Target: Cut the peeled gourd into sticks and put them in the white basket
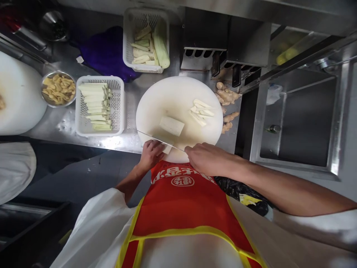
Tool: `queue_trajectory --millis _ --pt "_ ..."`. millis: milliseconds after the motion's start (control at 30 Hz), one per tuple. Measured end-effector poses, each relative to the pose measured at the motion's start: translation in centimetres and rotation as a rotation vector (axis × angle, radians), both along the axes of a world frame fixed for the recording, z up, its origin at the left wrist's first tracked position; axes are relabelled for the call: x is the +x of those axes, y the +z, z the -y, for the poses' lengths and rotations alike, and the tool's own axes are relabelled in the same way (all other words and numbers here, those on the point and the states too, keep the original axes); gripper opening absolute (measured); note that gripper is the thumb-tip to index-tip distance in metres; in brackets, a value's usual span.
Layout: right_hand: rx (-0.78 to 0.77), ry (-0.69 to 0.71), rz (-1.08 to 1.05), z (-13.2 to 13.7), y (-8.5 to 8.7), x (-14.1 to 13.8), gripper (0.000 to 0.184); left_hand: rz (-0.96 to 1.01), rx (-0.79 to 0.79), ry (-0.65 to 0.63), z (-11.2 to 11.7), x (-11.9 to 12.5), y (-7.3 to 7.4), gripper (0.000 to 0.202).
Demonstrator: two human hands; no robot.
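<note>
Hard light from above burns the round board (167,93) almost to flat white, so the slab (167,149) under the left hand (151,153) nearly merges with it; the knife (156,138) shows as a thin bright line; glare spots the steel counter (114,143); the floor (83,178) and sink (301,123) lie dim; the top left corner is nearly black; edges bow and stretch, and corners go soft.

The person wears a red apron (184,208) with a yellow edge (178,233). Near its top are white letters (167,174) and a round white mark (182,181). Under it is a white shirt (97,227) with short sleeves (320,227). The arms (279,190), the left hand (152,152) and the right hand (208,158) are bare.
</note>
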State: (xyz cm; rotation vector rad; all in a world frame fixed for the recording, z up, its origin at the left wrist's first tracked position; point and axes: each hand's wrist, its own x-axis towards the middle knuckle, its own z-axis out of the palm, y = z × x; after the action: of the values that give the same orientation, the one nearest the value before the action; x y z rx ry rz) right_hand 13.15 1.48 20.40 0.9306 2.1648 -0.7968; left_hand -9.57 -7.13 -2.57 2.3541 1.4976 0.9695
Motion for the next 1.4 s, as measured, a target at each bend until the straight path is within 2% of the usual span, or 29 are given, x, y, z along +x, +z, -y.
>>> queue_trajectory --millis 100,200,300,433,533,700,800,967,1167,1267,1400 --pt "-0.016 -0.007 0.040 0.9 0.8 2.5 0.021 -0.011 -0.005 0.008 0.2 0.0 -0.4 0.027" --pt "-0.040 -0.037 0.077 2.6 2.2 6.8 0.015 -0.008 0.007 0.020 0.6 0.1 -0.8 0.027" --pt "-0.058 -0.114 0.140 4.7 3.4 11.0 0.019 0.006 0.004 0.049 1.4 0.1 -1.0 0.029" --pt "-0.056 -0.192 0.109 6.6 3.6 13.9 0.022 -0.005 -0.091 0.071 2.5 0.0 -1.1 0.033" --pt "-0.038 -0.211 0.036 6.8 2.7 13.3 0.020 -0.011 -0.132 0.102 2.9 0.1 -1.0 0.025" --pt "0.047 -0.121 -0.015 6.3 1.4 8.9 0.020 -0.001 -0.125 0.159 2.7 0.5 -0.6 0.018" --pt "0.060 -0.048 -0.008 6.0 1.1 6.5 0.021 -0.016 -0.099 0.157 2.5 0.6 -0.5 0.017" --pt "0.062 0.008 0.007 5.3 0.6 4.1 0.023 0.001 -0.067 0.137 2.5 0.5 -0.7 0.015" --pt "0.092 0.009 -0.097 3.5 -1.6 0.8 0.029 0.026 -0.043 0.148 2.4 0.7 -1.1 0.017" --pt "0.080 -0.009 -0.083 3.0 -1.7 0.7 0.029 0.009 -0.092 0.162 2.4 0.7 -1.3 0.017" --pt "-0.007 -0.019 0.063 3.9 -0.1 4.1 0.025 0.022 -0.112 0.177 2.7 0.7 -1.3 0.017"
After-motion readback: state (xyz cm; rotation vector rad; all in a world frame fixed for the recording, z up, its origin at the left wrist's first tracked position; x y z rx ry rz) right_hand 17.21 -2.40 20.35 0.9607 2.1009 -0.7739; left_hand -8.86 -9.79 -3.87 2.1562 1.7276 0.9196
